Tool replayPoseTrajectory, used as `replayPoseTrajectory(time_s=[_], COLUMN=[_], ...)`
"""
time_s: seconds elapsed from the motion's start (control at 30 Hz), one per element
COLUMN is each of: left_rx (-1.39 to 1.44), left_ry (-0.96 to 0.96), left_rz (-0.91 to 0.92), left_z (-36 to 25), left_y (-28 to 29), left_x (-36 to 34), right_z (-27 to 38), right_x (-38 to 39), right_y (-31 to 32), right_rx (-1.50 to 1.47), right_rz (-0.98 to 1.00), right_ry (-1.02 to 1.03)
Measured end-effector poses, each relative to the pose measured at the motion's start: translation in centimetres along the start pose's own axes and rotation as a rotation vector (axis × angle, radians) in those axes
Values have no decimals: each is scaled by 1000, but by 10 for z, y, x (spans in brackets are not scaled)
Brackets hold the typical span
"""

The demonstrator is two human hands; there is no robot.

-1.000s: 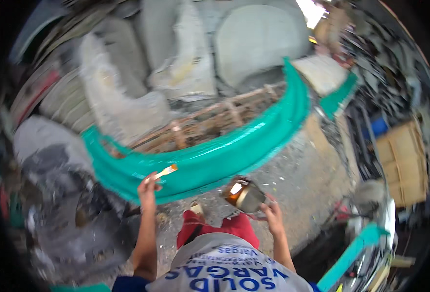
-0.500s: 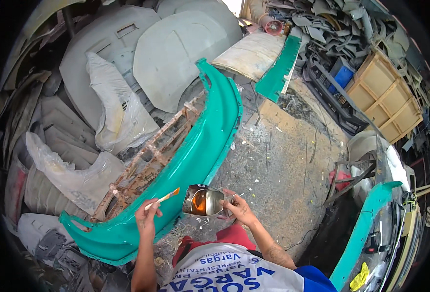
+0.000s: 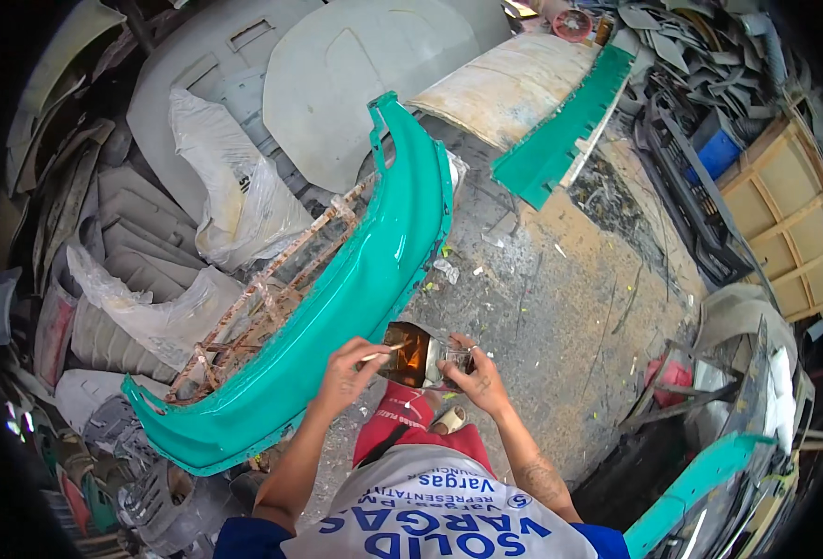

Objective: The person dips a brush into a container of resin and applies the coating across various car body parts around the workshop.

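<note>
My left hand [image 3: 342, 380] pinches the thin pale handle of a paintbrush [image 3: 374, 356]. Its bristle end reaches over the mouth of a clear container [image 3: 434, 352]; whether it dips in, I cannot tell. Dark amber liquid [image 3: 410, 356] shows inside the container, which is tipped on its side toward the left hand. My right hand [image 3: 478, 380] grips the container at its other end. Just left of both hands lies a long, curved, glossy teal panel [image 3: 337, 289], shaped like a car bumper, resting on a rusty paint-spattered frame [image 3: 264, 291].
Grey moulded panels [image 3: 355, 93] and plastic-wrapped pieces [image 3: 230, 186] are stacked at the left and back. A second teal piece [image 3: 560, 130] lies farther off, and another teal strip [image 3: 700, 494] is at lower right. Black grilles [image 3: 695, 200] and a wooden frame [image 3: 788, 210] stand at right.
The left hand with the brush has moved right, bringing the bristles to the container. The container has shifted slightly right and up. My view has shifted a little.
</note>
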State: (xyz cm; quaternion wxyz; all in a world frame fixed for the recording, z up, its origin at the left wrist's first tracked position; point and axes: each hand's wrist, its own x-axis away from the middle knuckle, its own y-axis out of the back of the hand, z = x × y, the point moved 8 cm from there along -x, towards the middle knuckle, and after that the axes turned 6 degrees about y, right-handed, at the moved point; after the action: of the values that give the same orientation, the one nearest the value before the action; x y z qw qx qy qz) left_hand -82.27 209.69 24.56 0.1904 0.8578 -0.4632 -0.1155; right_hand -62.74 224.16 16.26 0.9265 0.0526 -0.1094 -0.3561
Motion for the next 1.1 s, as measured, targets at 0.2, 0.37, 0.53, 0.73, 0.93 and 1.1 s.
replayPoseTrajectory(time_s=[0.2,0.37,0.53,0.73,0.93,1.1], left_rx=[-199,-97,424,816,1072,1122], left_ry=[-69,2,293,473,417,397], left_rz=[81,36,-243,-588,-982,-1225], left_z=[11,7,57,121,136,144], left_y=[-57,-51,-27,-42,-74,-91], left_x=[-63,-118,-143,-157,-179,-206], right_z=[4,10,29,41,33,21], right_x=[-63,-117,-176,-258,-353,-430], right_y=[38,64,82,102,115,137], right_rx=[-41,66,-63,-17,-114,-174], right_rz=[22,39,118,245,364,450], right_ry=[0,69,-69,-47,-12,-28])
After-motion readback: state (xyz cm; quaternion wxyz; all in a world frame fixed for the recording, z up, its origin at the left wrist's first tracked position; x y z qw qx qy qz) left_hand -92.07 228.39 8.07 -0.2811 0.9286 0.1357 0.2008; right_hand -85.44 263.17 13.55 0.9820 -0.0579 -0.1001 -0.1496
